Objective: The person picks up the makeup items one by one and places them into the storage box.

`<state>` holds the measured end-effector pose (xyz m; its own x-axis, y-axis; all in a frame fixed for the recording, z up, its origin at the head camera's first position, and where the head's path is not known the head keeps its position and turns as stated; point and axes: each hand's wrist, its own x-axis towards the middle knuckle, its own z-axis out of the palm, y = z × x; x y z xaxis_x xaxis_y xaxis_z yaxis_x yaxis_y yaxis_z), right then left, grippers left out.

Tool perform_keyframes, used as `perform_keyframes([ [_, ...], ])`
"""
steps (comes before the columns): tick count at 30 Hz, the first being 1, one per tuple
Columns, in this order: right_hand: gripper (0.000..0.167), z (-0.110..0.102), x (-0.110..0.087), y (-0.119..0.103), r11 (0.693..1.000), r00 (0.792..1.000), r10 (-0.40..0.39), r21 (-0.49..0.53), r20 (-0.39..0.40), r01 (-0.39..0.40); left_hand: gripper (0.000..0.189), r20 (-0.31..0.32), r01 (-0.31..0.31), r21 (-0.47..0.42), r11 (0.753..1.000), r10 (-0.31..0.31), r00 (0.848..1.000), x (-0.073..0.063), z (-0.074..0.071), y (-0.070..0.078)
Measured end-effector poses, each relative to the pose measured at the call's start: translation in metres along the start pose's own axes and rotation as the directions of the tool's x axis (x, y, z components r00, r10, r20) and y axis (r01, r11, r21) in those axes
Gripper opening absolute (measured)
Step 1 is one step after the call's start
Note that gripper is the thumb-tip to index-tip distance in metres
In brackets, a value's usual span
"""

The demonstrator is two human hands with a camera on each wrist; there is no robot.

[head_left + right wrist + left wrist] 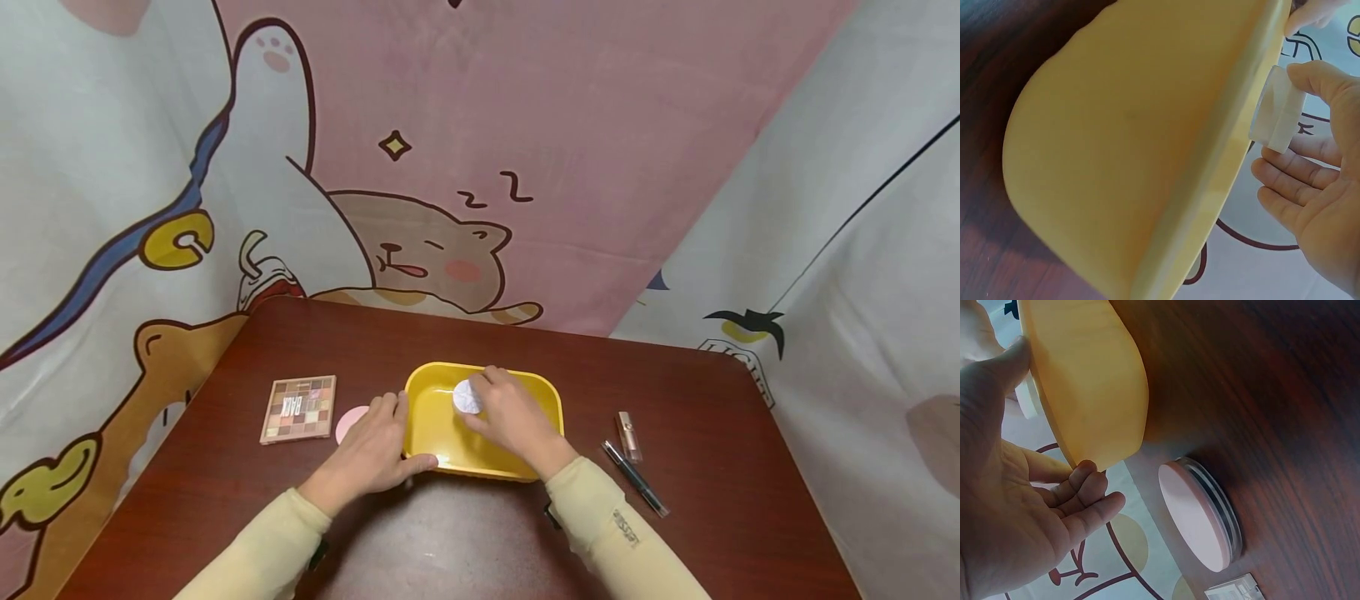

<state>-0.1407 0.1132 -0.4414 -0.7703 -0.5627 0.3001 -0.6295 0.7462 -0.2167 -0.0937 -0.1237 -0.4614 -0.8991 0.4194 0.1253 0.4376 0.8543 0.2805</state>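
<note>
A yellow plastic tray (431,433) with rounded corners sits in the middle of the table. My left hand (375,454) holds its left end, thumb and fingertips on the rim. Over the inside of the tray, my right hand (513,417) grips a small white round jar (467,397) between thumb and fingers. From the right wrist view, the jar (1277,109) appears just above the rim, with the hand's other fingers loosely bent. Close to the left hand lies a pink-topped round compact (1194,519), partly covered by that hand in the head view.
An eyeshadow palette (298,409) lies left of the compact on the dark red wooden table (705,425). To the tray's right are a lipstick tube (628,437) and a dark slim pen (635,477). Printed cloth (600,167) hangs round the table's back and sides.
</note>
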Motion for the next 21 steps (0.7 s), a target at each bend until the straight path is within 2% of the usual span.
perform_keyframes([
  [7,0.04,0.013,0.007,-0.007,0.999,0.999,0.007,0.033,0.043,-0.009,0.105,0.004,-0.009,0.009,1.0,0.008,1.0,0.001,-0.001,0.0],
  [14,0.04,0.029,0.01,-0.013,1.0,0.997,0.005,0.021,0.071,-0.007,0.104,0.02,-0.012,0.015,1.0,0.011,1.0,-0.001,-0.001,-0.001],
  [21,0.042,0.041,0.014,-0.017,0.999,0.993,0.042,0.001,0.108,-0.043,0.103,-0.003,-0.037,0.032,0.999,0.037,0.999,0.0,0.0,-0.003],
])
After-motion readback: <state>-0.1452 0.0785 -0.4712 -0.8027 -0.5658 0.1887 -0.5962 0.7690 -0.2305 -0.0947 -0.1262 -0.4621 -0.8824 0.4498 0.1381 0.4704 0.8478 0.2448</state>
